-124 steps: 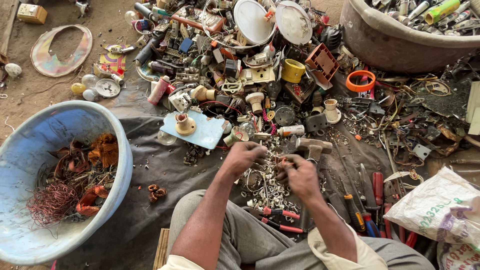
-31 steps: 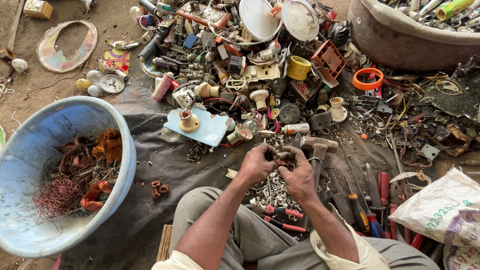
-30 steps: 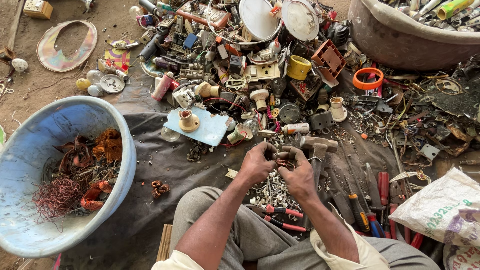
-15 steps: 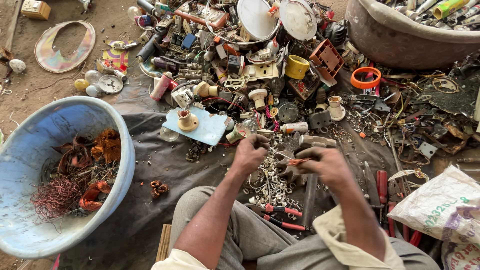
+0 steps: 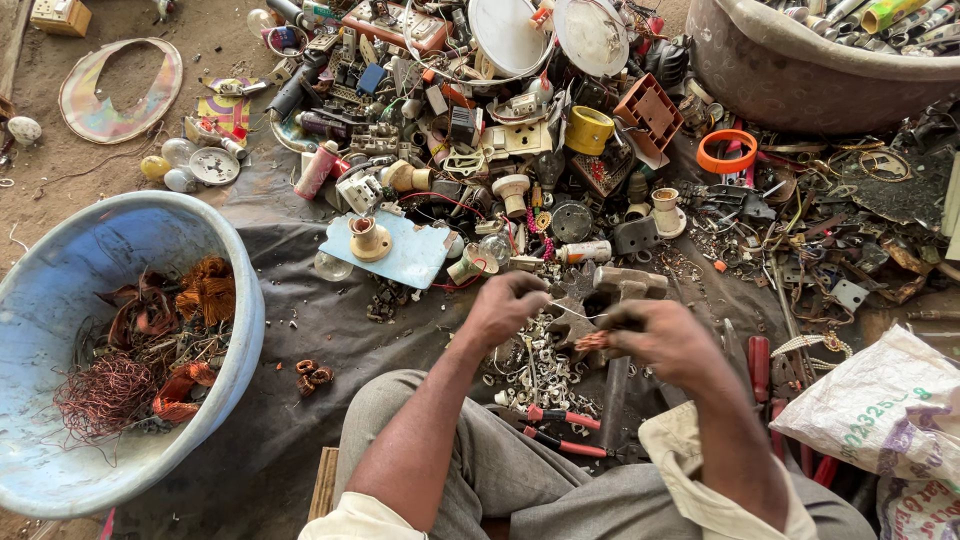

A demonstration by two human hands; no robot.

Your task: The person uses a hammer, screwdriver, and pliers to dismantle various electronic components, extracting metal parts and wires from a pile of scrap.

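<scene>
Since half a second ago the hands have pulled further apart and a thin bright wire strand (image 5: 578, 316) is now stretching between them. Left hand (image 5: 512, 305) is clenched, fingers pinching the free end of the strand. Right hand (image 5: 655, 335) is closed around a small reddish-copper wound coil (image 5: 592, 341), which is peeking out at the fingertips. Both are hovering over the little heap of pale metal clips (image 5: 535, 358) on the dark grey ground sheet (image 5: 300, 330), near its front edge, just ahead of the knees.

To do this well, my read:
- keeping the pull straight along the strand, not sideways, since thin wire is likely snapping under a kink
- gripping the coil firmly but letting it turn so turns are paying off freely
- taking short pulls, re-pinching close to the coil

The large pale-blue plastic basin (image 5: 240, 330) at the sheet's left edge is holding tangled copper wire (image 5: 105, 395). Red-handled pliers (image 5: 560, 417) are lying just below the hands. A wooden-handled hammer (image 5: 630, 282) is sitting just beyond the right hand.
</scene>
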